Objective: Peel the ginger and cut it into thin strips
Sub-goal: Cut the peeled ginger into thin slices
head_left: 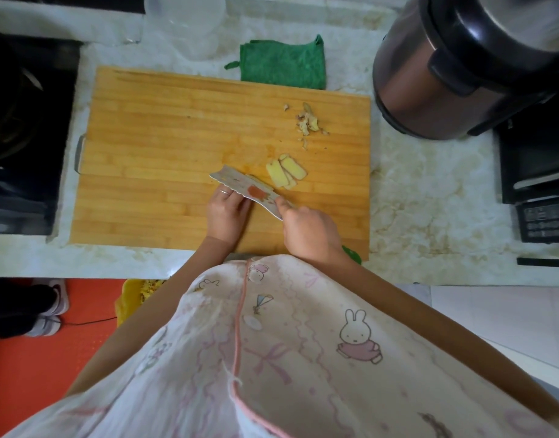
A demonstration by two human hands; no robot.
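Black stovetop [22, 137] fills the far left beside the pale marbled bench [430, 200], on which a rectangular bamboo cutting board [161, 137] lies flat. Beyond the board's far edge stand a clear plastic container [186, 23] and, to its right, a folded green cloth [283, 63] that touches the board. Near the board's front, the left hand [227, 213] rests with its fingers curled down, knuckles against the flat of a white patterned knife [249, 191]; the blade hides the fingertips, so I cannot tell what they press. A sliver of yellow ginger piece [256, 179] shows just past the blade. Just right of it lie pale yellow peeled ginger slices [286, 170], overlapping one another, and farther back a small heap of brown ginger peel scraps [308, 121]. The right hand [309, 229] wraps its fingers tightly around the knife's handle. On the bench at right stand a brown metallic rice cooker [445, 74] and a black countertop appliance [537, 184].
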